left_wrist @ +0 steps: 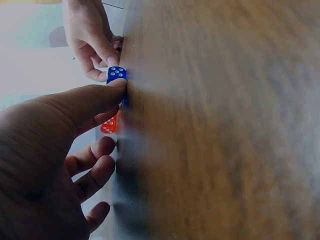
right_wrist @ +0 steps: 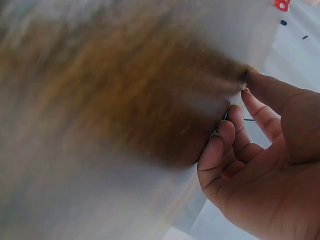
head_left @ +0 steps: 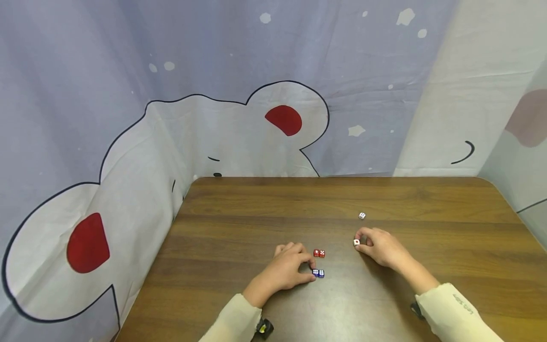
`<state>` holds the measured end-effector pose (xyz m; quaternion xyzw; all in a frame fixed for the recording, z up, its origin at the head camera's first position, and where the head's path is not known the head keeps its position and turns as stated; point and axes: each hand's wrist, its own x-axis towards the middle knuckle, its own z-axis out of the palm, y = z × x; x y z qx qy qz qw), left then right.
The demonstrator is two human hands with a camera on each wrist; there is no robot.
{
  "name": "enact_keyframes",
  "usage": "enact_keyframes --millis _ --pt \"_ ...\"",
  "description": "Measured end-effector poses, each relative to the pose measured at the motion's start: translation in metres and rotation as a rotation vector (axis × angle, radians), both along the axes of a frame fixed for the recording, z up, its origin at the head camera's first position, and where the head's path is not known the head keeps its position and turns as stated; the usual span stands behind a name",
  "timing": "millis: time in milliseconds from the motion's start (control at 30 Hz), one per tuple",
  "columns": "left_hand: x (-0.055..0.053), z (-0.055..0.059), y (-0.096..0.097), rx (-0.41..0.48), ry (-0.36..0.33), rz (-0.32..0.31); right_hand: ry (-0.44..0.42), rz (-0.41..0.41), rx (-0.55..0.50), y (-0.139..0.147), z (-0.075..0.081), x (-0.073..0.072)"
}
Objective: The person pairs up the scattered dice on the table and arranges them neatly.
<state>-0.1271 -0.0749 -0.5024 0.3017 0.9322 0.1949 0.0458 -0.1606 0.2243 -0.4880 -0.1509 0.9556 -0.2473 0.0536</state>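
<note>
Two blue dice sit side by side on the table in the head view. My left hand (head_left: 286, 268) pinches the left blue die (head_left: 315, 272) between thumb and index finger, its other fingers spread over the wood; the right blue die (head_left: 322, 273) is against it. Just beyond them is a pair of red dice, a left one (head_left: 316, 252) and a right one (head_left: 322, 253). Further right, my right hand (head_left: 382, 247) holds a white die (head_left: 356, 242) with a red dot between thumb and forefinger. In the right wrist view the thumb and finger mostly hide this die (right_wrist: 246, 89).
Another white die (head_left: 362, 215) lies farther back, beyond my right hand. The brown wooden table (head_left: 256, 204) ends at a patterned curtain (head_left: 363, 95) at the back, and the curtain also runs along the left side.
</note>
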Motion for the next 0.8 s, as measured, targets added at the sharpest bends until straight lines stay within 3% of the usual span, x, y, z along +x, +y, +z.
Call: enact_keyframes --millis 300,800 --pt "-0.001 0.0 0.0 -0.019 -0.008 0.003 0.059 0.048 0.012 -0.009 0.0 0.007" --pt "-0.001 0.001 0.0 -0.02 -0.011 0.003 0.062 0.099 -0.009 -0.031 0.002 0.003"
